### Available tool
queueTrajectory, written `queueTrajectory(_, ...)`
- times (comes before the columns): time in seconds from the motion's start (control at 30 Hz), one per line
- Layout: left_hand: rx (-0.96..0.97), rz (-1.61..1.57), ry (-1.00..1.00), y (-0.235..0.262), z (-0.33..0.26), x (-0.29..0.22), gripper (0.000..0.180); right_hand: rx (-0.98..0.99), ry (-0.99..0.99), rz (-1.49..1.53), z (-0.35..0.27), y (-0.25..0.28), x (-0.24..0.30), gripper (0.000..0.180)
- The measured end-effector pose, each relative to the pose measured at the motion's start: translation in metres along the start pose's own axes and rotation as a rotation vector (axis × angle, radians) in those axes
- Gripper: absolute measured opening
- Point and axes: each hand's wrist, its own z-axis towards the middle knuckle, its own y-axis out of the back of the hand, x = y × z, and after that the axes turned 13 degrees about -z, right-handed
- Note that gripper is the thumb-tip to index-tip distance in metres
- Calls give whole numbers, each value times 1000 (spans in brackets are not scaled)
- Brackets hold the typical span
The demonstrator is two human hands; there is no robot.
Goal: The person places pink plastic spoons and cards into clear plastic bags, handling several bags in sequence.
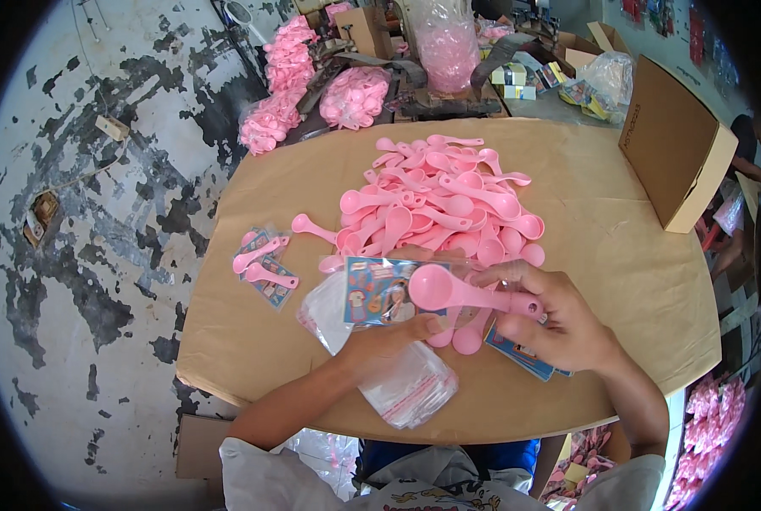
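At frame center, the left hand point(387, 342) grips a bagged blue card point(367, 298); the right hand point(568, 322) grasps a pink spoon point(436, 288) by its handle. Upper center: spoon pile point(436, 200) on the surface point(589, 204).

A peeling, seemingly concrete wall point(133, 255) flanks the brown-topped table point(636, 298).

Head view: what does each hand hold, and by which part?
Right hand: pink spoon, by its handle's end. Left hand: bagged blue card, thumb at its lower edge.
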Motion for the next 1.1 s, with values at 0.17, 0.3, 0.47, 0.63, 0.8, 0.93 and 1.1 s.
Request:
queueTrajectory(0.17,274,-65,-394,-21,13,-8,66,-206,110,-238,7,24,18,14)
queueTrajectory(0.3,166,-294,-581,-19,33,-33,72,-257,-32,-551,29,62,55,2)
queueTrajectory(0.47,313,866,-1030,-54,9,-47,75,-279,-33,-496,51,67,72,7)
queueTrajectory(0.63,410,382,-499,-74,7,-29,56,-196,-117,-385,50,37,45,16)
queueTrajectory(0.8,590,239,-133,-35,5,-35,44,-92,-173,-229,47,42,16,38)
queueTrajectory(0.93,327,32,-42,-46,3,-43,47,19,-311,-65,44,34,0,38)
queueTrajectory(1.1,281,178,-292,-43,11,-31,56,-373,220,-876,47,25,-15,28)
